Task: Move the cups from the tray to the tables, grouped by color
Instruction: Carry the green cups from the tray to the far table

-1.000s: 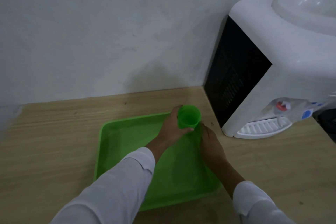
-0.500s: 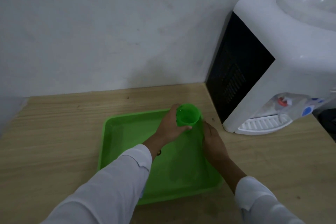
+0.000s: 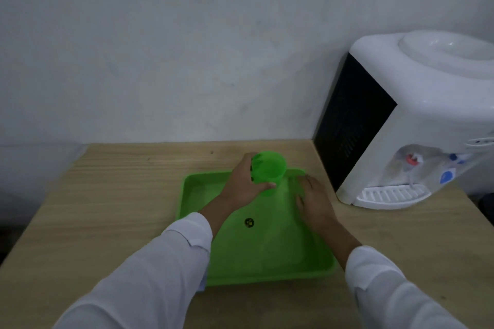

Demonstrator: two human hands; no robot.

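Gripping a green cup (image 3: 268,171), the left hand (image 3: 242,188) hovers over the green tray (image 3: 267,262).

Green cup (image 3: 268,172) upright, gripped above far edge of green tray (image 3: 267,262).

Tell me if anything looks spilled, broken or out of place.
Nothing spilled or broken. The left hand holds the green cup upright over the tray. Only oddity: a small dark round mark on the tray's floor.
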